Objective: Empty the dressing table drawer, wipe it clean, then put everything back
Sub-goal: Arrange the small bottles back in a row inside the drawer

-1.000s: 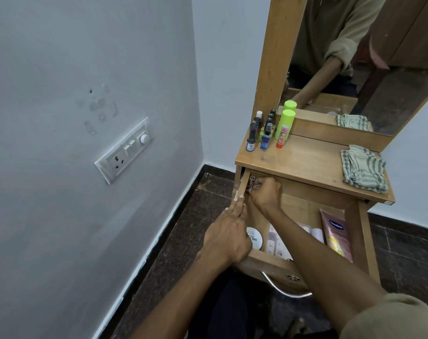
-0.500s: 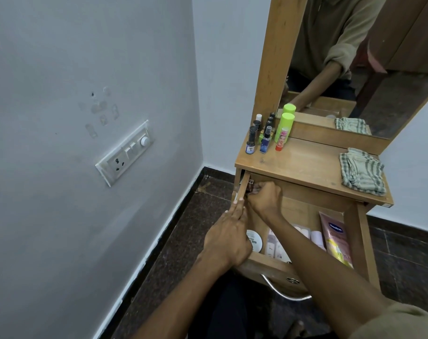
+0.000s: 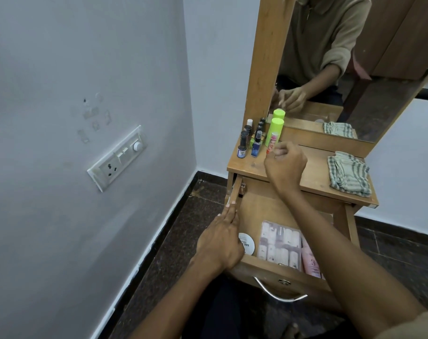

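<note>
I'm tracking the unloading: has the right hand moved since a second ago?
Yes. The right hand has risen out of the drawer's back left corner to above the tabletop, beside the bottles.

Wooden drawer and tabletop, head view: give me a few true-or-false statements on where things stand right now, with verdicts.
1. The wooden drawer is pulled open. True.
2. The striped green-and-white cloth lies inside the drawer. False: it lies on the wooden tabletop, towards its right end.
3. The left hand rests on the drawer's left side wall with fingers straight. True.
4. The right hand is down in the drawer. False: it is raised over the tabletop, fingers curled, beside the small red-and-pink tube.
5. The drawer has been emptied. False: a round white jar, a clear pack of small bottles and a pink tube lie in it.
</note>
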